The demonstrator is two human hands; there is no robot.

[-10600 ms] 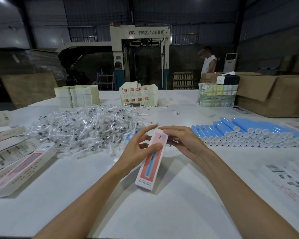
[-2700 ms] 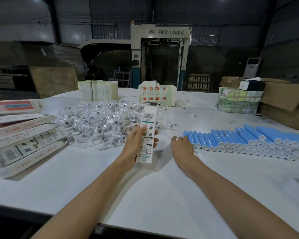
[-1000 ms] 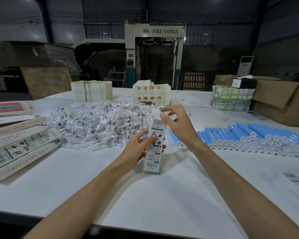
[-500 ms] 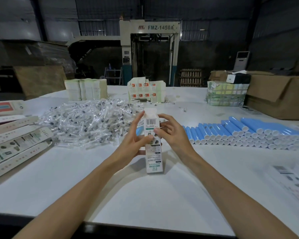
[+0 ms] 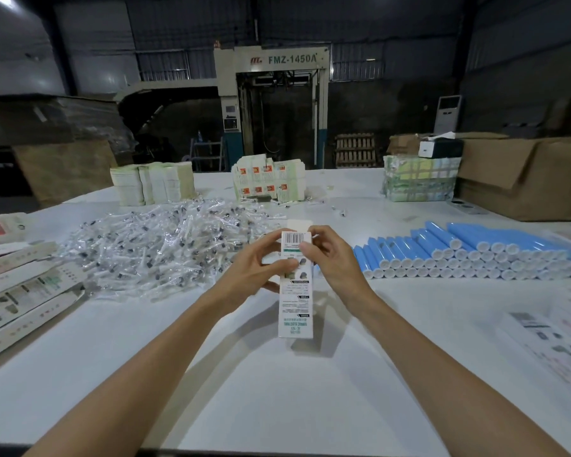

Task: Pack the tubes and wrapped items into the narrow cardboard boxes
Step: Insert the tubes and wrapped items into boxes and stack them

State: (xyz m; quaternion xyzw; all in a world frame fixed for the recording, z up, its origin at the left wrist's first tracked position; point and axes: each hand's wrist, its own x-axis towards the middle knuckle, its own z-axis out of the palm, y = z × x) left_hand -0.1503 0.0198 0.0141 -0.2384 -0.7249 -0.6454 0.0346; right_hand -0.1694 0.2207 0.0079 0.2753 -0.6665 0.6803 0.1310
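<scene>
A narrow white cardboard box [image 5: 295,306] stands upright on the white table [image 5: 277,390], printed back towards me, its top flap raised. My left hand [image 5: 256,267] grips its left side. My right hand [image 5: 332,258] holds its upper right edge, thumb on the front near the barcode. Whatever is inside the box is hidden. A heap of clear wrapped items [image 5: 159,249] lies to the left behind the box. Rows of blue tubes [image 5: 468,255] with white caps lie to the right.
Packed narrow boxes [image 5: 23,291] lie stacked at the left edge. Flat box blanks [image 5: 554,338] lie at the right. Stacks of folded cartons [image 5: 152,188] and printed cartons [image 5: 267,181] stand at the back, with a wrapped bundle [image 5: 419,179] and a brown carton [image 5: 524,179].
My right hand came down from above the box top and now holds the box's upper right edge. The box stands more upright; the top flap stays up.
</scene>
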